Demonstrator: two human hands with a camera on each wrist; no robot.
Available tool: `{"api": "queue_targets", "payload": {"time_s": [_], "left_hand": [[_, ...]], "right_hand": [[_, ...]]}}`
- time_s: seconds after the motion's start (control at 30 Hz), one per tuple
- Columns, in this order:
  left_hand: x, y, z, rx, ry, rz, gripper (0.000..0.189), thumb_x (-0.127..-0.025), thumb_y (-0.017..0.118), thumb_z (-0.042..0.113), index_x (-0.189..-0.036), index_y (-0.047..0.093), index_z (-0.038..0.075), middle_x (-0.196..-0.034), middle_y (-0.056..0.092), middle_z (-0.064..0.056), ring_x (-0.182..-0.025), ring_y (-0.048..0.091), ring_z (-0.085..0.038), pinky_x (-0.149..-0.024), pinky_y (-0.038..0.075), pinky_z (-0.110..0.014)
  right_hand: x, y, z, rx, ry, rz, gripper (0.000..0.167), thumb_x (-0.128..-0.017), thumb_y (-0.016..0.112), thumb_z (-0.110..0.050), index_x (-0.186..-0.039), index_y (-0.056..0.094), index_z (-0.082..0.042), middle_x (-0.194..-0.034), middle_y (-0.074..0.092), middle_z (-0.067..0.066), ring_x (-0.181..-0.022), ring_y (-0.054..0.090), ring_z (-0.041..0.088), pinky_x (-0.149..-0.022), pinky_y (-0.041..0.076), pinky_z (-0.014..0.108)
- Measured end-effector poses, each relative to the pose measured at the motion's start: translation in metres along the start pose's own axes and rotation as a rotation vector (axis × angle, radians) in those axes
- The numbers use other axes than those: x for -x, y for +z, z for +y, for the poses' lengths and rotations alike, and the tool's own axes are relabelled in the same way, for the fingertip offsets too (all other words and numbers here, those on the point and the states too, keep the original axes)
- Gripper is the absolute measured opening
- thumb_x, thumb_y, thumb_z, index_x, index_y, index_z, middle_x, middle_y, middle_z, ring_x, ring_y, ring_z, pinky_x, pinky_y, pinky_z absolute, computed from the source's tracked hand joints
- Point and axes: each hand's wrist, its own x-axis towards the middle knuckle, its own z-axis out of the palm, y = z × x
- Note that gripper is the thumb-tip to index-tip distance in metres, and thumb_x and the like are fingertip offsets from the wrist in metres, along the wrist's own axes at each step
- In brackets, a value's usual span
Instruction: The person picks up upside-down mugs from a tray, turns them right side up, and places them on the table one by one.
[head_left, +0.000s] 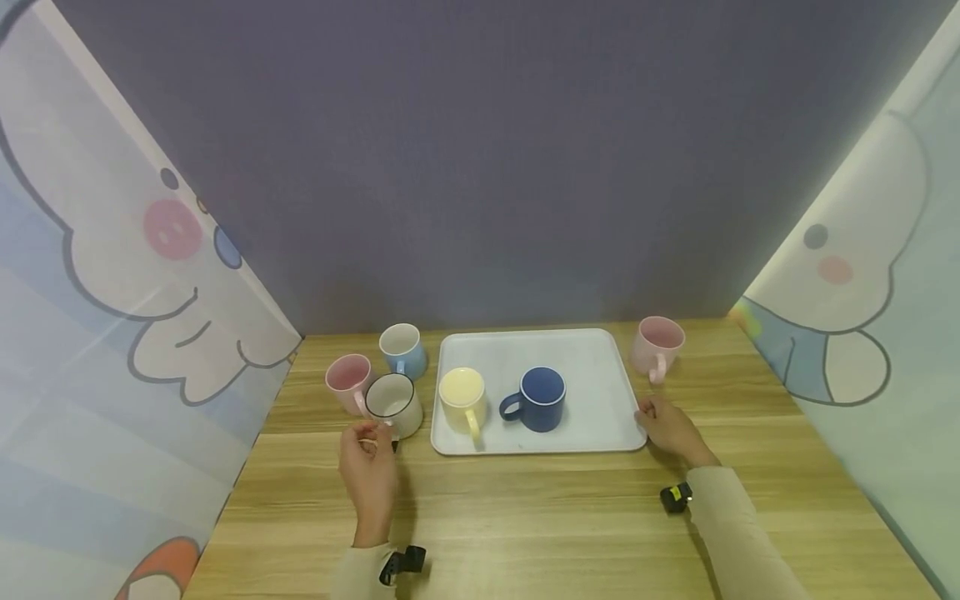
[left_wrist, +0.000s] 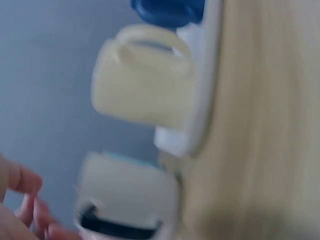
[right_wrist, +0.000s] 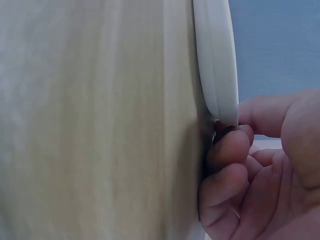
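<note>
My left hand (head_left: 367, 469) is beside the near side of a white mug with a black rim (head_left: 394, 403), fingers loosely bent. In the left wrist view that mug (left_wrist: 131, 192) shows its dark-edged handle (left_wrist: 119, 228) with no fingers round it. My right hand (head_left: 672, 429) pinches the near right corner of a white tray (head_left: 592, 392); in the right wrist view the thumb lies over the tray's edge (right_wrist: 218, 65) and bent fingers lie under it. On the tray stand a yellow mug (head_left: 462, 402) and a dark blue mug (head_left: 542, 403), both upright.
A pink mug (head_left: 347, 385) and a light blue mug (head_left: 407, 358) stand close behind the white mug. Another pink mug (head_left: 655, 350) stands right of the tray. A grey panel (head_left: 495, 167) rises behind the wooden table (head_left: 517, 525), with printed sheets at both sides.
</note>
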Motion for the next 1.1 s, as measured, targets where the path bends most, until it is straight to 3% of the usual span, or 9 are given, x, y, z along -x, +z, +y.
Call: {"api": "queue_targets", "payload": {"time_s": [0.07,0.17,0.27,0.37,0.5,0.63,0.83,0.97,1.1], "left_hand": [[0.004,0.004,0.011,0.041,0.029,-0.064,0.007,-0.095,0.065,0.002,-0.102,0.066,-0.002,-0.084,0.062,-0.010,-0.066,0.047,-0.002,-0.060,0.038,-0.017],[0.010,0.014,0.024,0.029,0.055,-0.254,0.009,-0.097,0.066,0.007,-0.101,0.072,0.001,-0.085,0.067,-0.011,-0.068,0.051,-0.003,-0.062,0.043,-0.020],[0.017,0.028,0.027,-0.041,0.070,-0.398,0.014,-0.099,0.066,0.014,-0.103,0.074,0.004,-0.092,0.072,-0.009,-0.074,0.056,-0.007,-0.069,0.046,-0.022],[0.024,0.044,0.023,-0.104,0.066,-0.478,0.017,-0.099,0.066,0.018,-0.104,0.075,0.005,-0.097,0.075,-0.009,-0.072,0.056,-0.010,-0.068,0.046,-0.024],[0.033,0.059,0.018,-0.120,0.053,-0.524,0.021,-0.099,0.066,0.025,-0.103,0.075,0.005,-0.102,0.076,-0.011,-0.069,0.056,-0.011,-0.063,0.046,-0.026],[0.036,0.069,0.014,-0.074,0.024,-0.522,0.020,-0.100,0.065,0.025,-0.098,0.074,0.007,-0.102,0.076,-0.011,-0.072,0.056,-0.012,-0.066,0.047,-0.025],[0.035,0.075,0.011,0.058,-0.017,-0.526,0.025,-0.102,0.063,0.023,-0.086,0.073,0.007,-0.089,0.075,-0.007,-0.077,0.056,-0.012,-0.066,0.046,-0.023],[0.033,0.078,0.010,0.116,-0.073,-0.546,0.027,-0.103,0.062,0.024,-0.090,0.074,0.003,-0.085,0.075,-0.007,-0.083,0.058,-0.011,-0.073,0.043,-0.023],[0.031,0.079,0.011,0.135,-0.128,-0.560,0.030,-0.104,0.060,0.023,-0.094,0.075,-0.001,-0.084,0.075,-0.010,-0.082,0.053,-0.012,-0.071,0.038,-0.024]], "right_hand": [[0.001,-0.001,0.000,-0.005,0.007,-0.001,0.034,-0.103,0.051,-0.016,-0.120,0.055,0.013,-0.097,0.063,0.017,-0.092,0.061,0.030,-0.084,0.052,0.050],[0.002,-0.002,0.000,-0.011,0.017,-0.002,0.033,-0.103,0.051,-0.016,-0.120,0.055,0.012,-0.097,0.062,0.017,-0.091,0.060,0.030,-0.083,0.051,0.049],[0.002,-0.003,0.000,-0.014,0.023,0.000,0.033,-0.104,0.051,-0.017,-0.120,0.055,0.012,-0.097,0.062,0.017,-0.091,0.060,0.030,-0.083,0.051,0.048],[0.002,-0.002,-0.001,-0.017,0.021,0.000,0.033,-0.104,0.051,-0.016,-0.119,0.056,0.012,-0.098,0.063,0.018,-0.091,0.061,0.029,-0.083,0.052,0.049],[0.002,-0.001,-0.001,-0.017,0.015,0.005,0.031,-0.103,0.051,-0.016,-0.117,0.057,0.010,-0.098,0.064,0.018,-0.092,0.062,0.029,-0.084,0.052,0.050],[0.001,0.001,-0.001,-0.016,0.011,0.009,0.030,-0.102,0.051,-0.016,-0.116,0.058,0.010,-0.099,0.065,0.018,-0.092,0.062,0.030,-0.084,0.052,0.051],[0.001,0.002,-0.001,-0.014,0.023,0.011,0.031,-0.103,0.051,-0.016,-0.118,0.057,0.010,-0.098,0.064,0.018,-0.093,0.062,0.031,-0.086,0.051,0.052],[0.001,0.001,-0.001,-0.016,0.028,0.005,0.031,-0.103,0.051,-0.016,-0.118,0.057,0.010,-0.099,0.064,0.018,-0.093,0.061,0.031,-0.086,0.051,0.052],[0.001,0.001,-0.001,-0.012,0.028,0.010,0.030,-0.103,0.051,-0.017,-0.117,0.057,0.010,-0.099,0.063,0.017,-0.093,0.061,0.031,-0.084,0.051,0.048]]}}
